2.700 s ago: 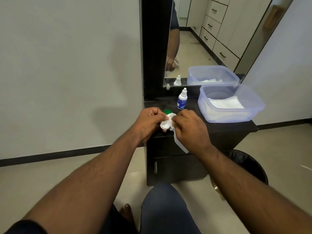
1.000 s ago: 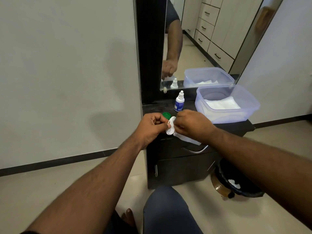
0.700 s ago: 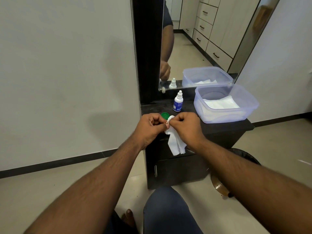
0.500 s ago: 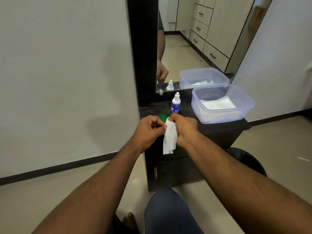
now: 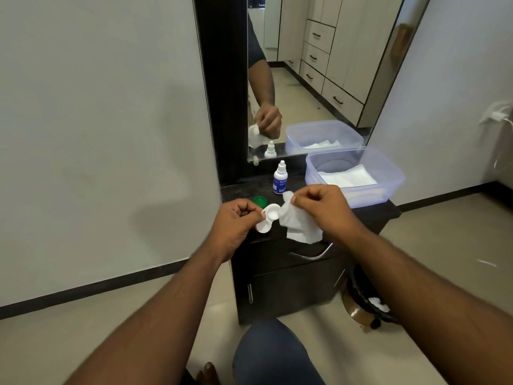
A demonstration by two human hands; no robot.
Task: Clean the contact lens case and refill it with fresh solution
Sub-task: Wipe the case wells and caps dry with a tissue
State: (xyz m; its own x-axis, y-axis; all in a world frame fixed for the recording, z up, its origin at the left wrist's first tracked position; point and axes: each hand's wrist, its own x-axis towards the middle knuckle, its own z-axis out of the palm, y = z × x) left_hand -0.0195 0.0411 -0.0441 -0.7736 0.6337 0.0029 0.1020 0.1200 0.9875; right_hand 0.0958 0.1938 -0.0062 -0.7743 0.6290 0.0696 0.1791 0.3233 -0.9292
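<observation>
My left hand (image 5: 236, 223) pinches a white contact lens case (image 5: 268, 218) with both wells uncovered, held above the front edge of a dark cabinet top (image 5: 244, 190). My right hand (image 5: 322, 209) grips a white tissue (image 5: 298, 226) that hangs down just right of the case, a small gap between them. A green cap (image 5: 260, 201) lies on the cabinet top behind the case. A small white solution bottle (image 5: 280, 179) with a blue label stands upright further back.
A clear plastic tub (image 5: 388, 176) with white tissues inside sits on the right of the cabinet top. A mirror (image 5: 305, 79) stands behind it. A black-lined bin (image 5: 369, 307) holding a used tissue is on the floor at right. My knee (image 5: 272, 354) is below.
My right hand has pulled the tissue off the case and moved right, so the wells now show. My left hand still holds the case in about the same place.
</observation>
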